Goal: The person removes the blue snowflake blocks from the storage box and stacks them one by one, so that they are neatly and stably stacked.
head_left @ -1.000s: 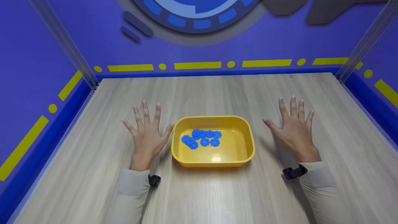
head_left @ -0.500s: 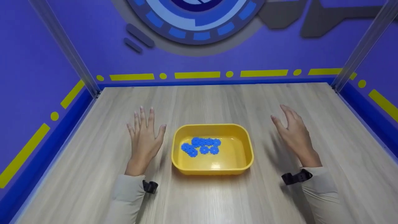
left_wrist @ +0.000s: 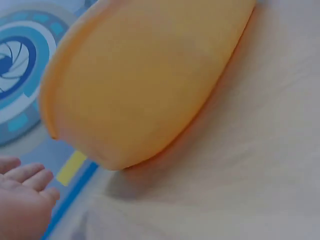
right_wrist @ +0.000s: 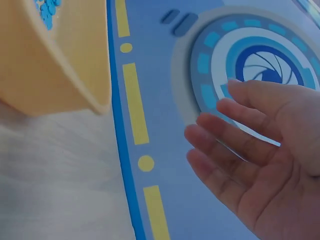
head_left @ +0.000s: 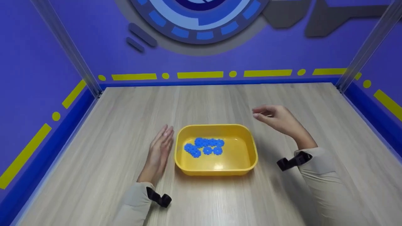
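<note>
At the centre of the wood-grain worktop (head_left: 220, 201) stands a yellow rectangular tub (head_left: 216, 169) with rounded corners; a cluster of small blue gear-shaped discs (head_left: 204, 147) lies flat on its floor, toward the left and far side. Left hand (head_left: 160, 149): set on edge just beside the tub's left wall, palm turned toward the tub, its fingers (head_left: 166, 133) straight and held together, holding nothing. Whether the hand touches the wall cannot be told from the head view; the left wrist view shows the fingertips (left_wrist: 30, 175) apart from the tub's outer wall (left_wrist: 150, 85). Right hand (head_left: 279, 119): raised above the worktop beyond the tub's far right corner, clear of the rim, its fingers (head_left: 262, 112) loosely bent and pointing left, slightly spread, holding nothing. The right wrist view shows the same fingers (right_wrist: 235, 145) relaxed and empty, with the tub's corner (right_wrist: 55, 65) off to the left and a few blue discs (right_wrist: 47, 10) visible over its rim. Both forearms wear pale sleeves (head_left: 323, 175) with a black wrist strap (head_left: 292, 161) on each. Purple walls (head_left: 37, 62) with yellow dashes (head_left: 199, 75) and a blue circular emblem (head_left: 201, 18) enclose the worktop.
</note>
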`<state>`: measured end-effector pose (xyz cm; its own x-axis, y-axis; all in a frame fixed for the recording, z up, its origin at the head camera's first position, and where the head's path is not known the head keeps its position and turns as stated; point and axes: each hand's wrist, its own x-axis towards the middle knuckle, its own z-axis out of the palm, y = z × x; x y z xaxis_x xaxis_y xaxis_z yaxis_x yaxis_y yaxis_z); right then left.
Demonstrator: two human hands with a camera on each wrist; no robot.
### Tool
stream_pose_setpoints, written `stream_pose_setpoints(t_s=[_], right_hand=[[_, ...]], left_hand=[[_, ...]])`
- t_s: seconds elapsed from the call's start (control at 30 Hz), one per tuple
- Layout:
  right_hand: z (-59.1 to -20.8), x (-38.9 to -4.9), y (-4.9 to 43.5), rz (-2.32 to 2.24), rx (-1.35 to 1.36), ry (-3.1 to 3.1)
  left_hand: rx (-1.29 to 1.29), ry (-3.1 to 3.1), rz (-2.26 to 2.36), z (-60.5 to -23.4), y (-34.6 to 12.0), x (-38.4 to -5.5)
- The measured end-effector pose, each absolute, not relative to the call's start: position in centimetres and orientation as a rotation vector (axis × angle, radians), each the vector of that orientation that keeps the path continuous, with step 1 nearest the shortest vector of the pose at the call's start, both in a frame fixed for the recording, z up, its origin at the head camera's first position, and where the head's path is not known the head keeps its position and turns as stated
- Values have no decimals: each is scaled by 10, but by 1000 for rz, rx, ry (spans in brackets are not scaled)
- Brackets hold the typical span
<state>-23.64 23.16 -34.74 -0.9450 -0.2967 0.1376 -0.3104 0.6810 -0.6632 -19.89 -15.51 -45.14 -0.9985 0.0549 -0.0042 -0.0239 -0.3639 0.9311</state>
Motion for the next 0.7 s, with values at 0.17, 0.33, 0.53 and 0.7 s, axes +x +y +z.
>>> stream_pose_setpoints(t_s=[0.17, 0.33, 0.53, 0.7], right_hand=[[-346, -247, 206, 1073, 688, -2999], [-348, -254, 182, 937, 879, -3150], [-352, -262, 157, 827, 1090, -3220], [-362, -266, 137, 754, 1116, -3324]], left_hand=[[141, 1543, 2593, -465, -150, -195], [229, 1506, 2567, -469, -149, -193], [223, 1565, 2512, -470, -148, -193], [207, 1570, 2498, -472, -150, -192]])
